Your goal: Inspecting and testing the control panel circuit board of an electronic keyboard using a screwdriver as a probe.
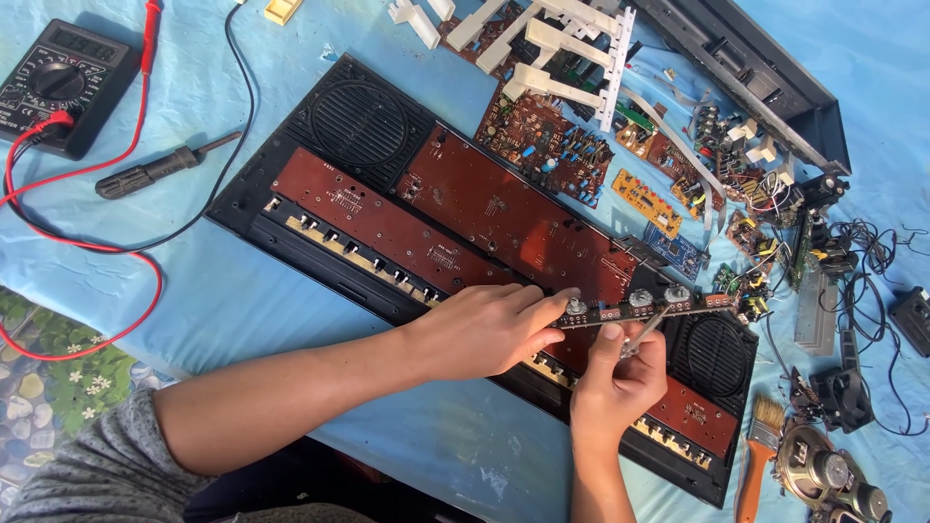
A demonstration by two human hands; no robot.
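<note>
A person's left hand pins down one end of a narrow strip board, fingers curled over it and fingertips pressed at its left knob, while the right hand pinches a slim metal tool between thumb and fingers and sets its tip against the strip's underside near the middle knob. The strip, carrying three round knobs, lies across the right part of an opened black case, just left of the right speaker.

The teardown looks far along. The case is open, its long brown boards are bare, and the left speaker sits exposed. Loose white keys lie heaped at the top of the blue cloth, next to several small circuit boards and a tangle of wired parts. The top cover rests apart at upper right.

Judging by this, the strip board is the piece in hand, loose at least at one end; whether it is fully free cannot be told. The large brown boards and both speakers are not yet out of the case.

A multimeter with red lead sits at upper left, a black probe beside it. A paintbrush lies at lower right.
</note>
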